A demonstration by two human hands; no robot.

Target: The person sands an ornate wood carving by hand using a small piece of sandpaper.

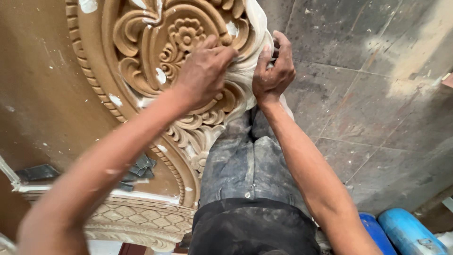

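A large brown carved panel (141, 52) with scrolls, a flower and a beaded border fills the upper left; white filler patches dot it. My left hand (204, 71) presses with closed fingers on the carving near its right edge, fingertips pinched on the relief; I cannot tell if something small is in them. My right hand (273, 68) grips the pale, rounded outer edge of the panel (247, 71), fingers curled over it. My dusty grey trousers (245, 165) show below between both forearms.
A flat brown board (33, 85) lies left of the carving. Folded grey sanding sheets (139, 170) rest near the beaded border. A patterned carved moulding (137, 219) runs along the bottom left. Grey floor tiles (373, 94) spread right; two blue drums (401, 231) stand at bottom right.
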